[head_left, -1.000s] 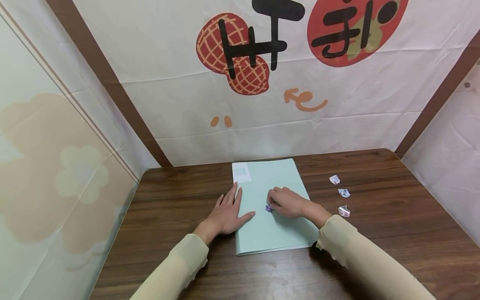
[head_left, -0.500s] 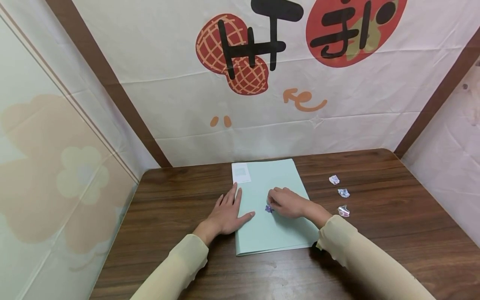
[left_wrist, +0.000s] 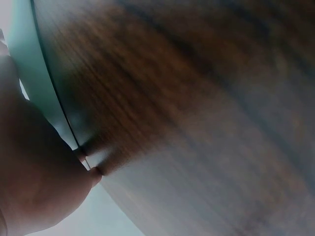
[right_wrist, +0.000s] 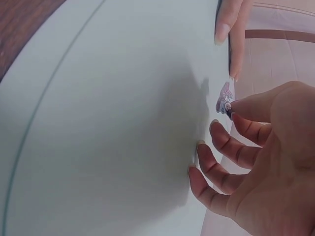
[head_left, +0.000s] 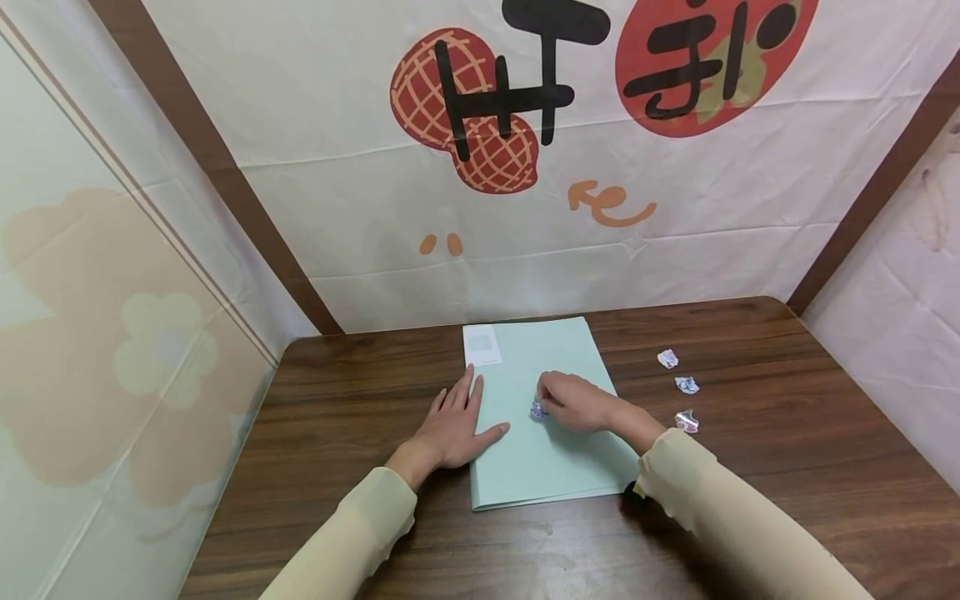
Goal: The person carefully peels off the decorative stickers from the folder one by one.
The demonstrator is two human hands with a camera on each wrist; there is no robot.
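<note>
While the left hand (head_left: 450,429) lies flat along the left edge of the pale green folder (head_left: 551,467), fingers straight and spread, thumb out across the cover, the right hand (head_left: 573,402) is busy over the middle. And there it is: a small purple scrap (head_left: 537,411), pinched between thumb and forefinger, with a printed figure showing on it in the right wrist view! The other three fingers curl loosely, their tips close to the cover. Whether the scrap touches the folder, I can't tell. Up in the folder's far left corner sits a white label (head_left: 482,345), just beyond the left fingertips. Over to the right, on the brown wooden table (head_left: 360,392), three more pieces line up in a rough row: a crumpled far piece (head_left: 667,358), a crumpled middle piece (head_left: 687,385) and a shiny near piece (head_left: 687,422).
</note>
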